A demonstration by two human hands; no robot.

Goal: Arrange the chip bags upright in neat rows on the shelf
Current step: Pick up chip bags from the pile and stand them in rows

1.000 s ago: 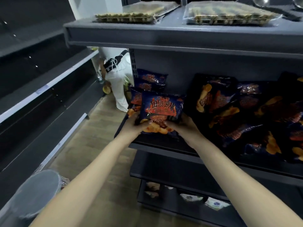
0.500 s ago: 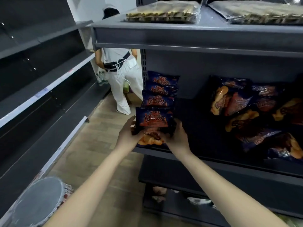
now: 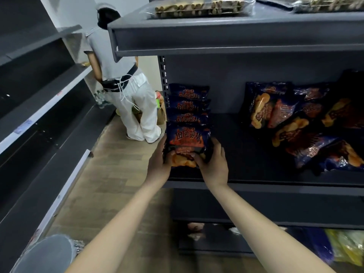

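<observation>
Head cam: L hand (image 3: 157, 164) & R hand (image 3: 213, 166), fingers curled round upright chip bag (image 3: 187, 143).

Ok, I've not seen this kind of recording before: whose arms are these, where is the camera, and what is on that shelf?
There is no machine here. A person works with bare hands, and the one camera sits on their head, looking forward and down, so the arms reach in from below. The left hand and right hand both grip the front chip bag by its lower sides and hold it upright at the left end of the dark shelf. Three matching bags stand in a row behind it. To the right lies a loose pile of bags, not yet arranged. Another person stands in the aisle beyond.
</observation>
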